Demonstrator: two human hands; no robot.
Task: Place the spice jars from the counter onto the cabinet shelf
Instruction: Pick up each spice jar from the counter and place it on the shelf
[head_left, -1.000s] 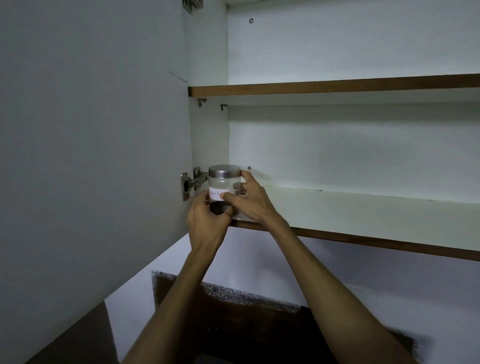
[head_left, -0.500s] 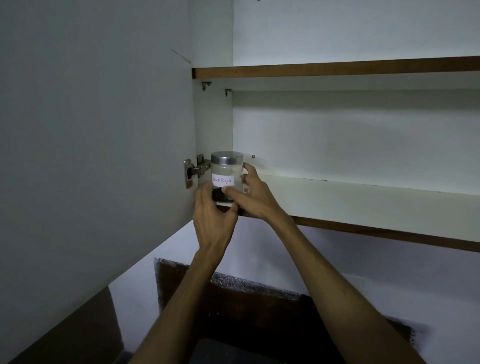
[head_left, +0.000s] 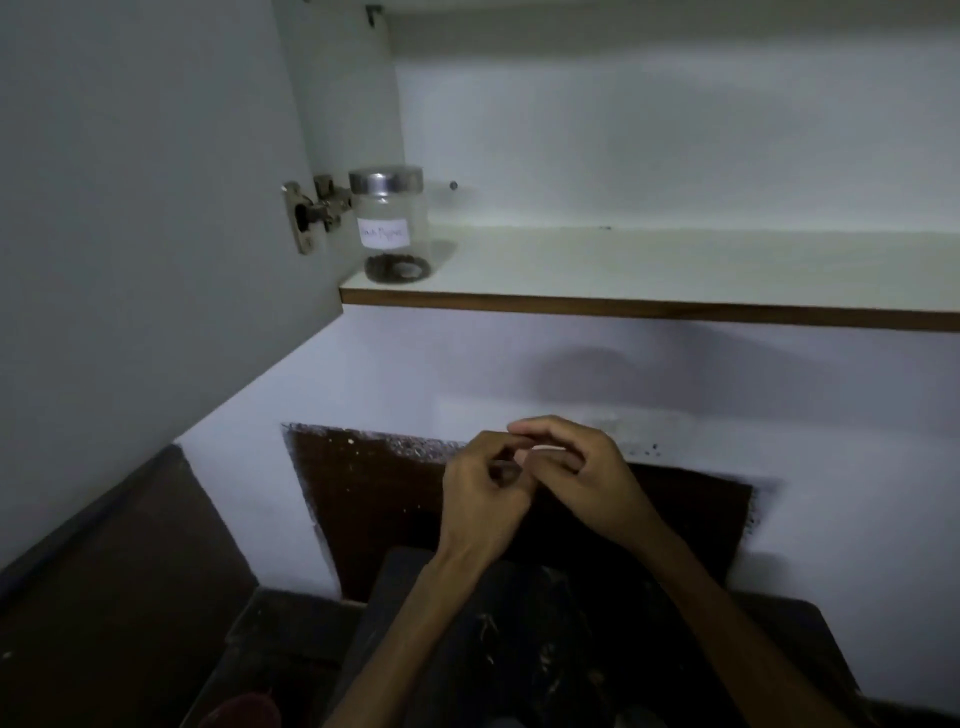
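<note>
A clear glass spice jar (head_left: 389, 234) with a metal lid and a white handwritten label stands upright at the left end of the white cabinet shelf (head_left: 649, 270), close to its front edge. A little dark spice lies at its bottom. Both my hands are well below the shelf, in front of the wall. My left hand (head_left: 480, 499) and my right hand (head_left: 582, 467) touch each other with loosely curled fingers. I can make out nothing held in either.
The open cabinet door (head_left: 145, 208) fills the left side, with its metal hinge (head_left: 311, 213) just left of the jar. A dark counter (head_left: 519, 623) lies below my arms. A reddish object (head_left: 244, 712) shows at the bottom left edge.
Both hands let go of the jar and dropped down below the shelf. The jar now stands alone on the shelf. My view tilted downward.
</note>
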